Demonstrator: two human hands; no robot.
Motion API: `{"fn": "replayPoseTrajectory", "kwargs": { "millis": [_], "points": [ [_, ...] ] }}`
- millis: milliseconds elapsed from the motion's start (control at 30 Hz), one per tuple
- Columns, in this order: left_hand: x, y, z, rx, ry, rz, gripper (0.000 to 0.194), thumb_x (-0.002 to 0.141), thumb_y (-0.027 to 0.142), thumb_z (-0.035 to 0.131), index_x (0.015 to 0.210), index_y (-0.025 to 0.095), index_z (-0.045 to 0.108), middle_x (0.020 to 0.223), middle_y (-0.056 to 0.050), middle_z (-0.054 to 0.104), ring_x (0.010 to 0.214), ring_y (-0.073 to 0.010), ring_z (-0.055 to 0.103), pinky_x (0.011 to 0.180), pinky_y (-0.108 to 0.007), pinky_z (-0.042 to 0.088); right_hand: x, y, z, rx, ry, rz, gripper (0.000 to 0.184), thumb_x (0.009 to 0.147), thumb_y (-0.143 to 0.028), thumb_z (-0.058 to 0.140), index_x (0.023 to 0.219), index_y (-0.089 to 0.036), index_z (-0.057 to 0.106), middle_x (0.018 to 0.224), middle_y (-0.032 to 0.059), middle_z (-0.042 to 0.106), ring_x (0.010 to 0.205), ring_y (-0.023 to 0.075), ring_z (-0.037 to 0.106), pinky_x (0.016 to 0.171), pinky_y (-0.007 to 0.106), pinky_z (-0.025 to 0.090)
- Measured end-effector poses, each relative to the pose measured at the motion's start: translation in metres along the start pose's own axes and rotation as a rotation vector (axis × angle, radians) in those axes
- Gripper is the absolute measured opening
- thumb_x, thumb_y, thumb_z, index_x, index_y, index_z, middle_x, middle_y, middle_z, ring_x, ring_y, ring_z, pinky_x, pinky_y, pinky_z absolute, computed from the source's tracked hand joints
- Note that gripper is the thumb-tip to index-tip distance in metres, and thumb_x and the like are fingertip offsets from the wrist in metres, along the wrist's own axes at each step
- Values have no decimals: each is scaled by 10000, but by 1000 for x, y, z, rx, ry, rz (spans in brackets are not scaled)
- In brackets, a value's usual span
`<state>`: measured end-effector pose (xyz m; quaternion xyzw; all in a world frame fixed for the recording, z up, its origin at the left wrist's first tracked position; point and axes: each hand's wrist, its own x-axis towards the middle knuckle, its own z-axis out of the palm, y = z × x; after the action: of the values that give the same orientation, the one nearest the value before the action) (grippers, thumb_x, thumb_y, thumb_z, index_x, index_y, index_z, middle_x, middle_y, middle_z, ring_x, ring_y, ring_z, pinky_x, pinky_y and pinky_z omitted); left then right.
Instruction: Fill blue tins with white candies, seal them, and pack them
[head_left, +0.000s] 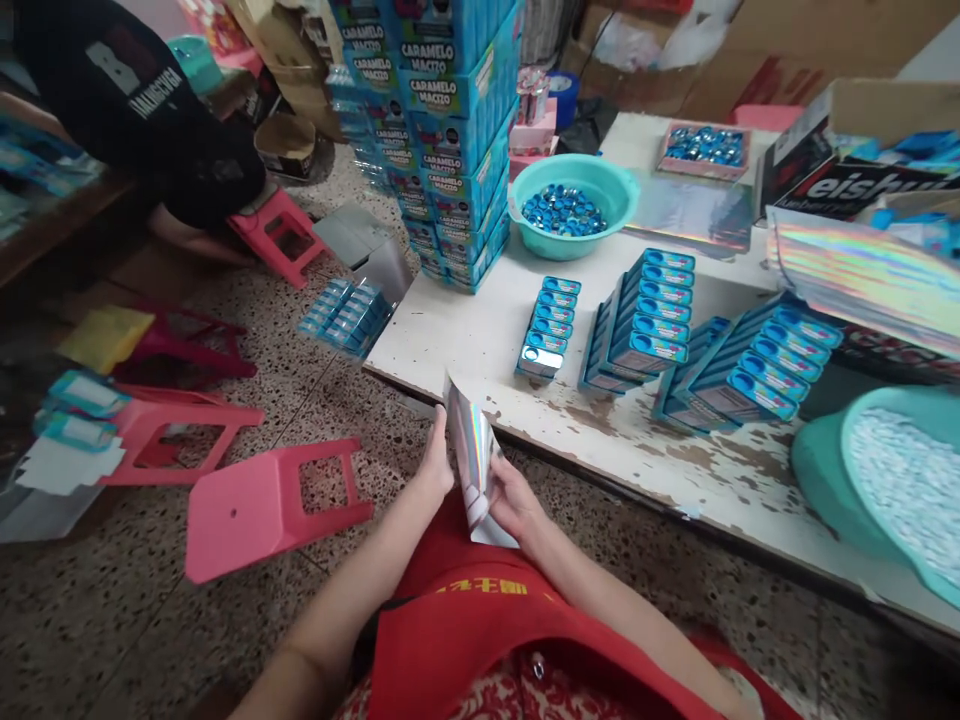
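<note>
A silver holographic sheet [474,450], bent along its length, is between my hands at waist height, just off the table's front edge. My left hand [437,455] presses along its left side, fingers fairly straight and partly hidden. Gripping the lower right edge is my right hand [514,495], its thumb on the near face. Beyond, on the white worn table [450,340], stands a short row of small blue boxes [551,318]. More rows of blue boxes [649,315] and tilted stacked boxes [757,365] lie to the right.
A tall stack of blue cartons [457,130] rises at the table's left corner. Behind are a turquoise basin [562,240] of blue-and-silver pieces and an open carton [817,150]. A basin of white pieces [840,450] stands right. Pink stools [247,510] and a seated person [150,110] are left.
</note>
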<state>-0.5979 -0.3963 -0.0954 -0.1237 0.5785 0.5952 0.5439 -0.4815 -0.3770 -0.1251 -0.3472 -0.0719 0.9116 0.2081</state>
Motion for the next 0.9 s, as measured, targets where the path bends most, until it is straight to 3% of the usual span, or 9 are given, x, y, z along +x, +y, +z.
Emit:
{"fn": "replayPoseTrajectory", "kwargs": {
  "millis": [67, 167, 233, 333, 467, 567, 667, 800, 900],
  "points": [
    [6, 2, -1, -76, -131, -64, 734, 770, 739, 367, 1140, 133, 554, 1163, -158, 625, 1055, -273, 598, 831, -368, 520, -5, 5, -4, -52, -42, 28, 278, 672, -302, 758, 895, -212, 619, 831, 4, 718, 784, 191, 680, 750, 332, 561],
    [-3, 9, -9, -98, -242, 9, 740, 758, 765, 341, 1092, 147, 574, 1084, -132, 664, 993, -257, 626, 782, -364, 535, -15, 4, -9, -143, -88, 63, 371, 633, -339, 782, 945, -226, 615, 891, 9, 714, 805, 199, 677, 739, 345, 559],
    [-16, 17, -12, -68, -298, 125, 666, 737, 705, 484, 1111, 161, 570, 1086, -111, 668, 977, -236, 632, 778, -336, 530, -21, 2, -13, -181, -112, 86, 414, 618, -331, 794, 974, -226, 611, 915, 11, 711, 819, 191, 675, 765, 345, 549],
    [-35, 28, -10, 72, -362, 254, 638, 660, 434, 733, 1200, 167, 522, 1102, -98, 666, 925, -196, 643, 779, -288, 512, -29, 5, -19, -201, -115, 117, 389, 612, -291, 806, 943, -222, 615, 905, 1, 708, 845, 162, 672, 819, 320, 519],
    [-47, 28, -4, 415, -375, 298, 589, 687, 368, 715, 1191, 124, 533, 1102, -136, 662, 926, -199, 636, 803, -297, 488, -30, 19, -23, -230, -72, 142, 405, 564, -249, 832, 920, -214, 642, 905, -1, 708, 846, 158, 666, 820, 320, 509],
    [-45, 19, -1, 811, -342, 408, 543, 709, 408, 679, 1173, 147, 570, 1151, -121, 640, 1014, -225, 598, 861, -313, 454, -24, 31, -19, -301, -69, 33, 424, 529, -251, 842, 912, -187, 671, 902, 31, 714, 834, 190, 659, 859, 373, 491],
    [-44, 14, -1, 1211, -263, 477, 357, 763, 361, 609, 1073, 185, 632, 1009, -67, 685, 905, -217, 615, 788, -297, 449, -17, 32, -15, -478, -132, -35, 409, 504, -246, 844, 875, -170, 689, 858, 36, 719, 840, 211, 650, 891, 411, 469],
    [-53, 29, -9, 1453, -225, 599, 241, 853, 286, 456, 987, 216, 644, 889, -33, 692, 815, -187, 613, 730, -264, 421, -25, 2, -28, -631, -358, 118, 551, 492, -208, 842, 1013, -189, 666, 968, 40, 705, 966, 222, 629, 936, 411, 442],
    [-63, 49, -19, 1585, -291, 659, 265, 886, 284, 400, 978, 223, 641, 894, -42, 686, 815, -188, 610, 728, -269, 406, -42, -42, -47, -611, -160, 7, 502, 581, -346, 802, 1036, -198, 650, 1036, 70, 682, 966, 211, 630, 898, 392, 460]
  ]
}}
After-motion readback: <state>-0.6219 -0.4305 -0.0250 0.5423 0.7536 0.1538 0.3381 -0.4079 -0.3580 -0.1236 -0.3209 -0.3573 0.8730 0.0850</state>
